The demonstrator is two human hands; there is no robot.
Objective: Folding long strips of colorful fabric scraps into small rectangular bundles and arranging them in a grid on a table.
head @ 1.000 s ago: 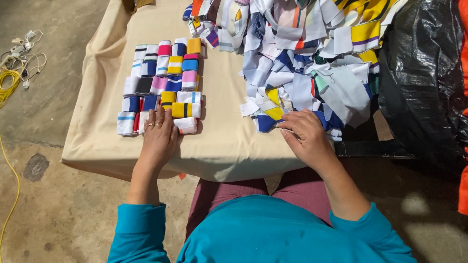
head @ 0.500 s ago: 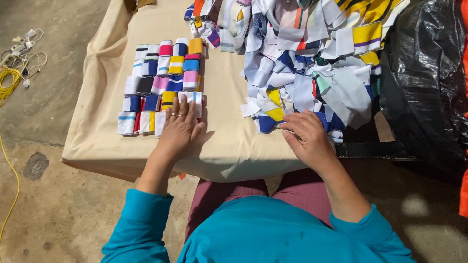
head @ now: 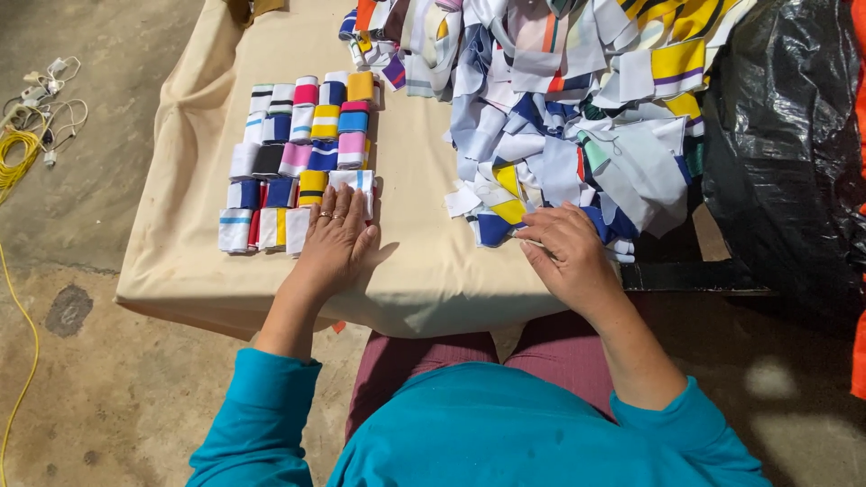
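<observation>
A seated person in a teal top works at a table draped in a tan cloth (head: 424, 271), which sags at the corners over a stained concrete floor (head: 90, 379). The left hand (head: 336, 242) lies flat and open, fingers spread, pressing the near right corner of the folded fabric pieces (head: 302, 153) laid in neat rows (white, blue, pink and yellow among them). The right hand (head: 566, 252) rests at the near edge of a loose heap of fabric scraps (head: 559, 117), its fingers curled on a scrap; whether it grips it cannot be told. A black plastic sheet (head: 785, 144) covers the right end of the table. A yellow cable (head: 18, 162) and white cords (head: 45, 99) trail across the floor at left.
</observation>
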